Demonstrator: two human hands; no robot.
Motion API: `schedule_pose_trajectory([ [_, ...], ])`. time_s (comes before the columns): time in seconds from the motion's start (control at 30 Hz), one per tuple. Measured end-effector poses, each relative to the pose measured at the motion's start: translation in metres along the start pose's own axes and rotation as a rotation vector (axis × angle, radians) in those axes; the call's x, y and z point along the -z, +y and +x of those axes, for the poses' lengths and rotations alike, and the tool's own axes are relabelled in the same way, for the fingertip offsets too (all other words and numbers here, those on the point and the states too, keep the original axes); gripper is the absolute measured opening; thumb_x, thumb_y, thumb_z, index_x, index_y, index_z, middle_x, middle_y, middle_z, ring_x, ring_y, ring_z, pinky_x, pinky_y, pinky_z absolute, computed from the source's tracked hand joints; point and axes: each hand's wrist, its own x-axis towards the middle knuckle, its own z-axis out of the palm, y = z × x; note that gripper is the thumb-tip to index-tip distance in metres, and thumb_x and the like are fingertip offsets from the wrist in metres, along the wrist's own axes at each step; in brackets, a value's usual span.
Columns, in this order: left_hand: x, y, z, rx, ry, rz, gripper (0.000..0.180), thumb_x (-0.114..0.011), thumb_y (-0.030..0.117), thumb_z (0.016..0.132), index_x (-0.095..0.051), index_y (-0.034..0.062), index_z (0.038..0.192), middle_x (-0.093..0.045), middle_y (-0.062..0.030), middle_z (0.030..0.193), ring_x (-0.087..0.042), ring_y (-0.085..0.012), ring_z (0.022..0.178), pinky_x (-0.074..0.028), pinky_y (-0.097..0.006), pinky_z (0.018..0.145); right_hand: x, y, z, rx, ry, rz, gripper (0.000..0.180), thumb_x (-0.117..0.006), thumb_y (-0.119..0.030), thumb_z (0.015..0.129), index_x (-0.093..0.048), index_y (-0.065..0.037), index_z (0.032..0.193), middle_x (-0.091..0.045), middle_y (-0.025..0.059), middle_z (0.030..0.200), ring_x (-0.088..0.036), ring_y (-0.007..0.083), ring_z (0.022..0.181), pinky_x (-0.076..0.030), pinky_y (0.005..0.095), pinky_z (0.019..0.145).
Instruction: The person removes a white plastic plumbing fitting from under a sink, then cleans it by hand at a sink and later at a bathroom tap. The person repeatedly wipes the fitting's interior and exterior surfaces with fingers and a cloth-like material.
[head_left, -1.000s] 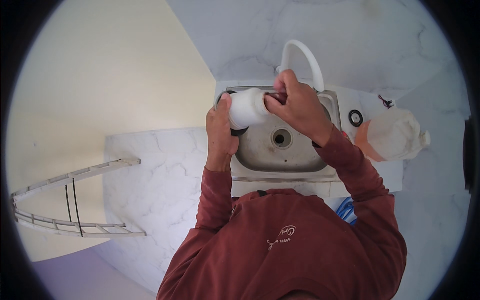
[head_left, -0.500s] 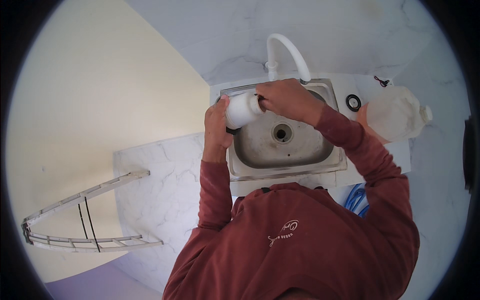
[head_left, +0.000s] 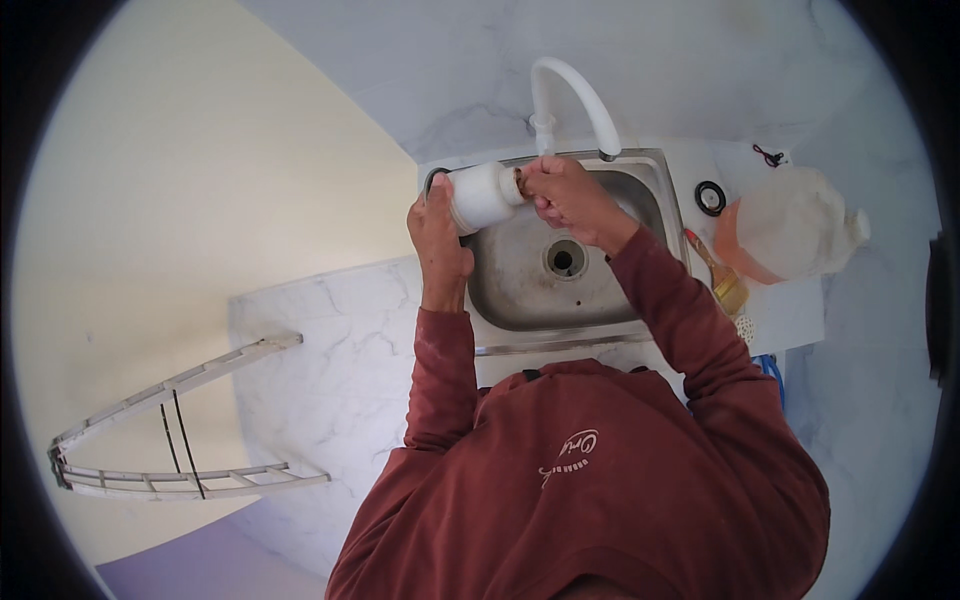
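Observation:
My left hand (head_left: pixel 437 240) is closed round a white cylinder (head_left: pixel 482 197) with a narrower neck, held on its side above the far left part of the steel sink (head_left: pixel 520 312). A black rim shows at the cylinder's left end, by my left thumb. At the neck's opening, my right hand (head_left: pixel 570 197) has its fingers bent together. Something brownish shows between the fingertips and the neck, too small to make out. Below my hands lies the round drain hole (head_left: pixel 564 260). A curved white tap (head_left: pixel 585 90) rises behind the sink.
Right of the sink lie a black ring (head_left: pixel 710 198), a paintbrush (head_left: pixel 722 272), a small perforated white disc (head_left: pixel 744 328) and a large translucent jug (head_left: pixel 790 225). A dark cord (head_left: pixel 768 156) sits in the far corner. Blue hose (head_left: pixel 772 375) shows below the counter. A ladder (head_left: pixel 180 385) stands at the left.
My right hand has drawn slightly back and down at the neck, and its fingers show more. My right forearm has shifted left and nearer, uncovering the paintbrush and perforated disc.

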Motion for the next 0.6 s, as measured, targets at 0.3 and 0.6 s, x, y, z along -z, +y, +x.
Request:
schedule_pose_trajectory([
  [0.3,0.025,-0.019,0.011,0.527,-0.091,0.207,0.038,-0.058,0.036,0.103,-0.065,-0.001,0.107,-0.068,-0.0099,0.094,-0.069,-0.0211,0.082,-0.055,-0.037,0.071,0.02,0.018,-0.013,0.595,-0.201,-0.788,0.018,-0.067,-0.021,0.09,-0.062,-0.004,0.09,-0.066,0.0127,0.077,-0.07,0.0352,0.072,-0.057,0.0464,0.064],
  [0.6,0.017,0.008,-0.003,-0.08,-0.095,0.05,0.055,-0.047,0.049,0.109,-0.05,0.0038,0.14,-0.061,-0.0131,0.132,-0.057,-0.0258,0.125,-0.048,-0.043,0.106,0.012,0.022,-0.01,0.054,0.028,-0.022,0.018,-0.059,-0.018,0.099,-0.064,0.0,0.099,-0.059,0.0044,0.07,-0.059,0.0155,0.063,-0.047,0.0304,0.059],
])
